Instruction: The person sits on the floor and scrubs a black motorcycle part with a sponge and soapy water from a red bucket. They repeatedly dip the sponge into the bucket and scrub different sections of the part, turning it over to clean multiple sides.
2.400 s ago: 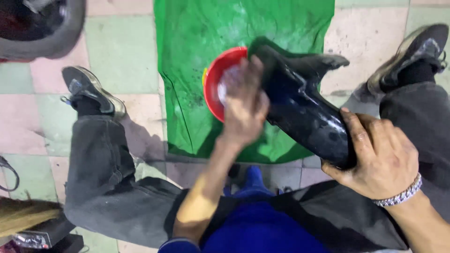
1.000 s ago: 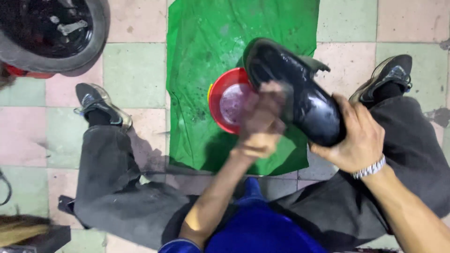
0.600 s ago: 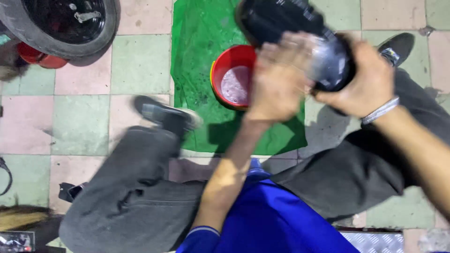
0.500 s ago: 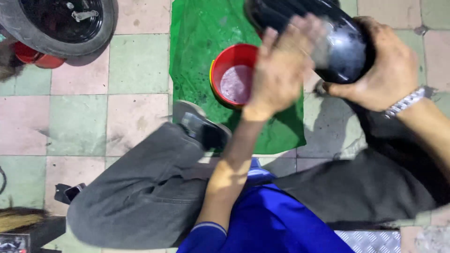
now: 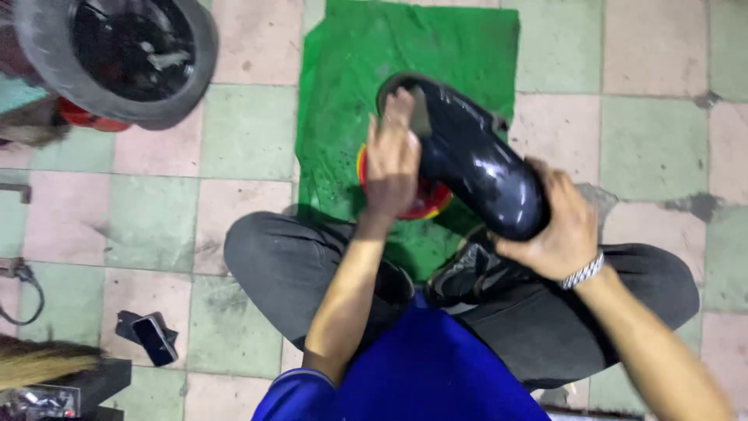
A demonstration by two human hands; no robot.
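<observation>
Now, step: left hand (image 5: 392, 160) is rubbing the glossy black shoe (image 5: 475, 160).
Grip: right hand (image 5: 557, 230) is clamping the shoe; left fingers are pressing flat.
Next: rubbing likely calls for steady holding.

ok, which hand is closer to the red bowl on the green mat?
Left. The left hand sits directly over the red bowl, covering part of it while touching the black shoe. The right hand holds the shoe's other end, off to the bowl's right.

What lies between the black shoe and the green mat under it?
In the head view, a red bowl sits on the green mat, right below the black shoe and the left hand, which cover most of it.
</observation>
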